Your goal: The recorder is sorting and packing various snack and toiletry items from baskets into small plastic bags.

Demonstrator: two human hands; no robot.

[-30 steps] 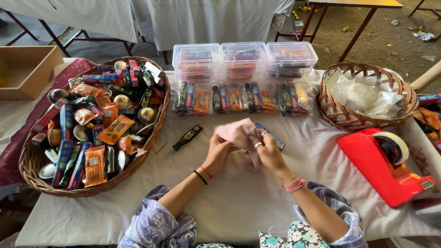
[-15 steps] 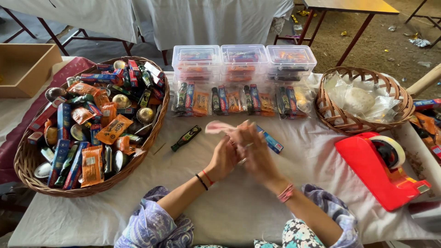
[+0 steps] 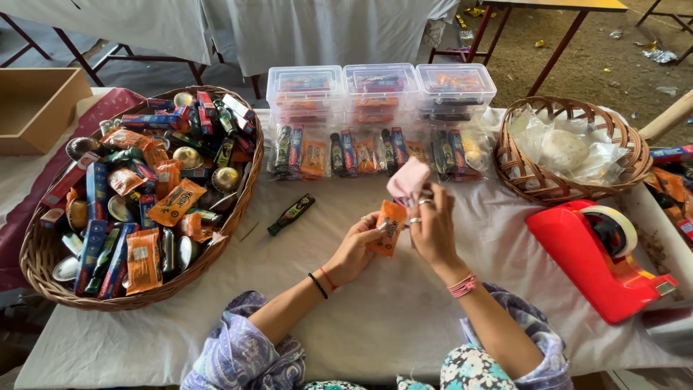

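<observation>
While both hands meet just below three clear lidded plastic boxes (image 3: 380, 92), the left hand (image 3: 359, 245) pinches one orange sachet (image 3: 389, 227); the right hand (image 3: 430, 227) grips one pink cloth pouch (image 3: 408, 180), partly hiding the sachet's edge.

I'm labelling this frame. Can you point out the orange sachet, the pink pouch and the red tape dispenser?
orange sachet (image 3: 390, 228), head view, middle of its front face.
pink pouch (image 3: 408, 178), head view, its upper half above the fingers.
red tape dispenser (image 3: 586, 266), head view, its red body.
</observation>
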